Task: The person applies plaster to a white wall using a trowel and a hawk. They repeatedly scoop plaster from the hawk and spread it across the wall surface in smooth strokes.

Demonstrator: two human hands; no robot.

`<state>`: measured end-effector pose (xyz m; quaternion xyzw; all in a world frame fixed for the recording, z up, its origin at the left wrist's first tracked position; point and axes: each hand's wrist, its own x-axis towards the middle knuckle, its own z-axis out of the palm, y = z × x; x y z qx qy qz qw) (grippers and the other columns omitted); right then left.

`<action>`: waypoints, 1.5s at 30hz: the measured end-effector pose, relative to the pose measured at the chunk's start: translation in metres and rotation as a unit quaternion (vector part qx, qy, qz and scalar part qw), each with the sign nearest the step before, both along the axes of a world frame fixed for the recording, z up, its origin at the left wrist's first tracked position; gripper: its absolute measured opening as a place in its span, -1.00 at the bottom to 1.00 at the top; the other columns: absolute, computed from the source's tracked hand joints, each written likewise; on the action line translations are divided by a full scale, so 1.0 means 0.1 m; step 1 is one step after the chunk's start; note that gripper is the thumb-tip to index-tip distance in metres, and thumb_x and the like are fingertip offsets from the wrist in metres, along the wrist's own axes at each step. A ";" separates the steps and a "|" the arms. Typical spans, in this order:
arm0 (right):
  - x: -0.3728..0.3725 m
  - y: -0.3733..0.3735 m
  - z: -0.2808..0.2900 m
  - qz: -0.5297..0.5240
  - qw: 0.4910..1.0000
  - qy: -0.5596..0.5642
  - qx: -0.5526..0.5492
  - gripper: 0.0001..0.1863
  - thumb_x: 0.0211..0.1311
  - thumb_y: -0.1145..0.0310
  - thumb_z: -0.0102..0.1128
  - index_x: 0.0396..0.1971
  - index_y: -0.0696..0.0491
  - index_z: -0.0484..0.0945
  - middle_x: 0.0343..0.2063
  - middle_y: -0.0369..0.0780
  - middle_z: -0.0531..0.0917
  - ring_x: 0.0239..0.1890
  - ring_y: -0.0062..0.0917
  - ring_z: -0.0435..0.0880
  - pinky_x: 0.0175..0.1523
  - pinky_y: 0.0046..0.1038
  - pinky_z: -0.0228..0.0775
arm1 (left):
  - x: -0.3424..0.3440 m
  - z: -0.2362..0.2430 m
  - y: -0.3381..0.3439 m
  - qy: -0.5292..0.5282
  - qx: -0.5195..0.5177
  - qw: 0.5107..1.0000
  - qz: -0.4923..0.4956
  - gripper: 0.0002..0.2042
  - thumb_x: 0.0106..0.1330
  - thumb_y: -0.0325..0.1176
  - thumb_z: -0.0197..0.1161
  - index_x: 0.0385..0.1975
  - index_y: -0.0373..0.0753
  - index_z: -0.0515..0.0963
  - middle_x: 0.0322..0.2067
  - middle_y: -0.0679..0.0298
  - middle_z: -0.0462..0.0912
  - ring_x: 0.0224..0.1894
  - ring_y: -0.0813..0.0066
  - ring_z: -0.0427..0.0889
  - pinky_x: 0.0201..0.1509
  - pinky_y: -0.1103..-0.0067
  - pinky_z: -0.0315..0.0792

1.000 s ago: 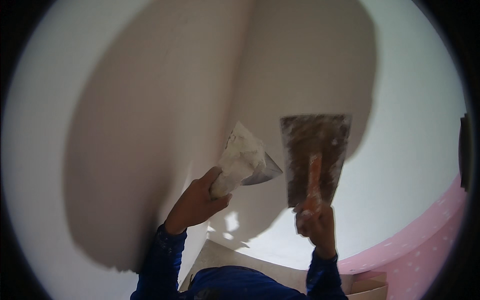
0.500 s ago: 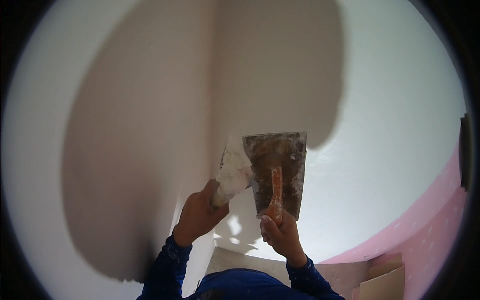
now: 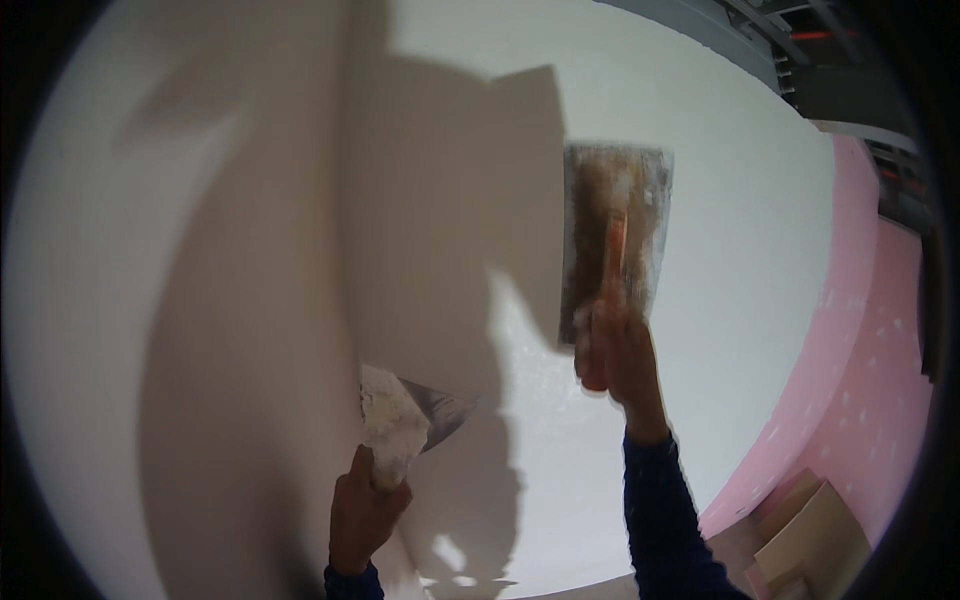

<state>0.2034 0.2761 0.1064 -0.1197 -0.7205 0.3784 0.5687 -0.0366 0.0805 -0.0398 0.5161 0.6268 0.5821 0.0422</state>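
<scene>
My right hand (image 3: 615, 350) grips the orange handle of a plastering trowel (image 3: 590, 235). Its wide metal blade, smeared brown and white, lies against or very close to the white wall (image 3: 740, 250), right of the inner corner. Lower left, my left hand (image 3: 367, 510) is closed on the handle of a putty knife (image 3: 445, 410). A thick lump of white plaster (image 3: 393, 415) covers much of that knife's blade and reaches down near the handle. The knife is apart from the trowel, in front of the wall near the corner.
A second pale wall (image 3: 80, 300) meets the white one at a vertical corner on the left. Shadows of me and the tools fall across both. At right is a pink wall (image 3: 855, 330) with white spots; board pieces (image 3: 815, 540) lean below it. Metal ceiling framing (image 3: 780, 40) shows at upper right.
The trowel has moved from beside the putty knife up and to the right along the wall. My left hand, with the loaded knife, is lower and further left. The view has shifted too.
</scene>
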 end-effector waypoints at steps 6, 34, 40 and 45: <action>-1.14 -0.21 1.27 0.012 0.996 0.046 0.075 -0.56 0.42 -0.10 0.17 -0.24 0.03 0.49 -0.53 -0.33 0.51 -0.63 -0.64 0.50 -0.54 -0.51 0.43 | -0.73 -0.43 -0.49 -0.035 -0.011 0.999 -0.040 -0.61 0.17 -0.33 0.35 -0.10 -0.38 0.38 -0.52 -0.14 0.64 -0.41 -0.14 0.74 -0.36 0.22 0.54; -0.73 0.61 2.19 -0.143 0.988 0.048 0.023 -0.46 0.45 -0.24 0.03 -0.30 0.01 0.50 -0.68 -0.43 0.45 -0.70 -0.70 0.43 -0.57 -0.64 0.29 | -1.36 -0.25 -0.39 0.029 -0.230 0.973 0.005 -0.29 0.22 -0.25 0.40 0.35 -0.38 0.32 0.15 -0.18 0.58 0.19 -0.12 0.57 0.24 0.31 0.48; -0.05 0.83 2.03 -0.119 0.987 0.110 -0.014 -0.47 0.48 -0.24 -0.02 -0.19 -0.01 0.49 -0.71 -0.49 0.33 -0.74 -0.79 0.31 -0.70 -0.72 0.10 | -1.32 -0.25 -0.34 -0.037 -0.103 0.994 -0.030 -0.57 0.19 -0.38 0.32 0.06 -0.29 0.44 -0.34 0.14 0.60 -0.36 0.34 0.57 -0.31 0.47 0.48; -0.09 0.56 2.00 -0.079 0.984 0.154 0.049 -0.49 0.47 -0.19 0.05 -0.09 0.03 0.49 -0.64 -0.43 0.41 -0.71 -0.75 0.37 -0.67 -0.66 0.27 | -1.27 -0.22 -0.39 -0.089 -0.056 0.991 -0.084 -0.65 0.14 -0.43 0.31 -0.06 -0.29 0.45 -0.55 0.28 0.61 -0.61 0.57 0.57 -0.56 0.53 0.47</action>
